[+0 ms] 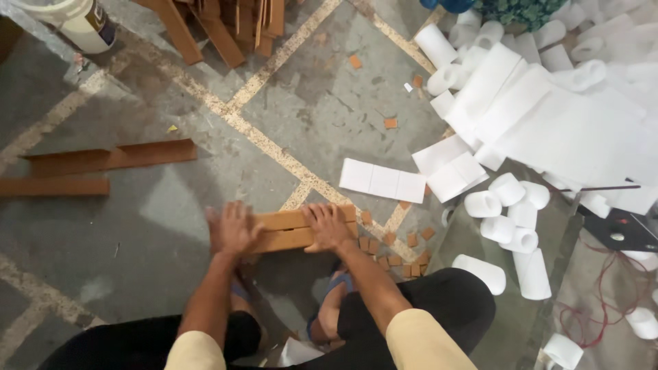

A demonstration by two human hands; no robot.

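Head view, looking down on a grey concrete floor (137, 233) crossed by pale speckled lines. At centre, slightly below the middle of the frame, both hands press on a stack of brown cardboard strips (291, 229) lying flat on the floor, its long edges running left to right with a slight upward tilt toward the right. The left hand (234, 229) lies open, fingers spread, palm down over the stack's left end; the right hand (327, 226) lies likewise open and flat over the right part, fingers reaching its far edge. Neither hand closes around the stack. Small cardboard offcuts (394, 250) are scattered just right of the stack, along a pale line. Above right of these lies a flat white folded sheet (382, 180), apart from the stack. White foam rolls (507, 212) and larger white sheets (548, 116) crowd the right side, up to the upper right corner. Two long brown cardboard angle strips (110, 159) lie at mid left, well apart from the hands; more brown strips (219, 27) lean at the top centre, beside a white bucket (75, 20) in the upper left corner. Open floor remains left of the stack and above it, toward the centre top. The person's knees in dark trousers (445, 301) fill the lower edge
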